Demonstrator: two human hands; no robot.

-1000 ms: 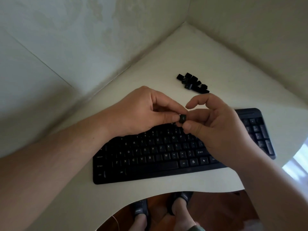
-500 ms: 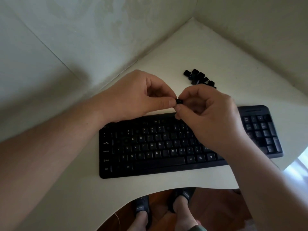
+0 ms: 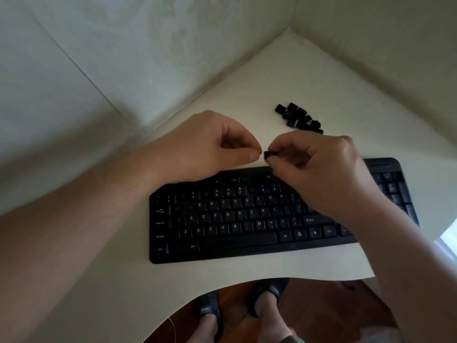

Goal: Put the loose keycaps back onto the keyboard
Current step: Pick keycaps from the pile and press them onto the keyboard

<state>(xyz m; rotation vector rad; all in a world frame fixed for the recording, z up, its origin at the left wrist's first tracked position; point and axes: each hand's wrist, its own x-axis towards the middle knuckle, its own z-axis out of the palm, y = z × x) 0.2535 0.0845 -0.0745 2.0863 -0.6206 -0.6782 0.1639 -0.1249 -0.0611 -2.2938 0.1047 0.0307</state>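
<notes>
I see my right hand [image 3: 319, 169] pinching one black keycap [image 3: 269, 154] at its fingertips, held above the keyboard's [image 3: 237, 219] top edge. My left hand [image 3: 210, 147] sits just beside it, thumb and forefinger curled together but grasping nothing, with a small gap to the keycap. The loose keycaps [image 3: 299, 118] lie in a heap on the table [image 3: 309, 78] behind the keyboard.

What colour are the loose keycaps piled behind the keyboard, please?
Black, the small plastic keycaps on the white desk, head view.
</notes>
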